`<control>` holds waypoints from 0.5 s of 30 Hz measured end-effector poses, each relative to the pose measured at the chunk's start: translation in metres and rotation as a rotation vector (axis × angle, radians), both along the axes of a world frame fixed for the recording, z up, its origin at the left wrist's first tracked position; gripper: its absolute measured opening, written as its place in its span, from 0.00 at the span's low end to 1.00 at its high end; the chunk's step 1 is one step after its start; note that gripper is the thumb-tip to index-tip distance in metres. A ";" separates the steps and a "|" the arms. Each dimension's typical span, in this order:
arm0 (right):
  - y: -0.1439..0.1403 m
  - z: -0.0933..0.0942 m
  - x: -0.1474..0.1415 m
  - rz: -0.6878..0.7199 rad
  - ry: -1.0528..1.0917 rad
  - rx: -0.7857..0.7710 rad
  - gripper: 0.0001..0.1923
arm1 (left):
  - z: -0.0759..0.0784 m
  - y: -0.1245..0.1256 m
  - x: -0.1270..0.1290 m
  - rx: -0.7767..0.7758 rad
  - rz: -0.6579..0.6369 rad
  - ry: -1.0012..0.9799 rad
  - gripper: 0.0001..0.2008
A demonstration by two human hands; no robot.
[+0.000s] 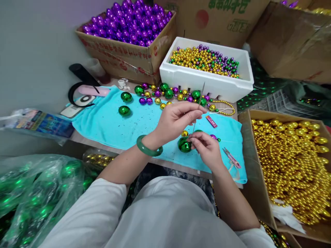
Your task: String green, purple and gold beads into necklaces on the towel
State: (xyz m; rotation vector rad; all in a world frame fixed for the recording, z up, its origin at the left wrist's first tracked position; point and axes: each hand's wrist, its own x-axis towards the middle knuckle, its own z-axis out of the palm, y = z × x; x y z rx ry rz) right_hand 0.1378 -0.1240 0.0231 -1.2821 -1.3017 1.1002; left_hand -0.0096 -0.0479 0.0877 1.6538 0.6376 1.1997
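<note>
A turquoise towel (108, 120) covers the work table, hemmed in by a cardboard box of purple balls (129, 24), a white foam box (207, 81) of mixed beads and, right of the hands, a box of gold beads (292, 162). The left hand (176, 119) pinches a long needle (199, 105) between closed fingertips; its long axis runs nearly upright, tip leaning up and away. Just below, the right hand (207, 148) grips a green ball (184, 144) at the needle's lower end. Pink snips (232, 157) lie just right of that hand
</note>
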 end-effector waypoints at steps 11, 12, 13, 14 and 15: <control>-0.023 0.026 0.011 -0.046 0.246 0.039 0.11 | -0.070 -0.034 0.007 0.054 -0.395 0.334 0.10; -0.026 0.030 0.013 -0.082 0.243 0.074 0.10 | -0.076 -0.039 0.006 0.090 -0.366 0.402 0.07; -0.029 0.035 0.015 -0.131 0.248 0.116 0.09 | -0.079 -0.042 0.005 0.134 -0.341 0.477 0.07; -0.031 0.041 0.019 -0.183 0.264 0.167 0.08 | -0.081 -0.043 0.002 0.180 -0.317 0.558 0.08; -0.034 0.048 0.025 -0.234 0.291 0.225 0.07 | -0.082 -0.042 -0.003 0.221 -0.296 0.642 0.09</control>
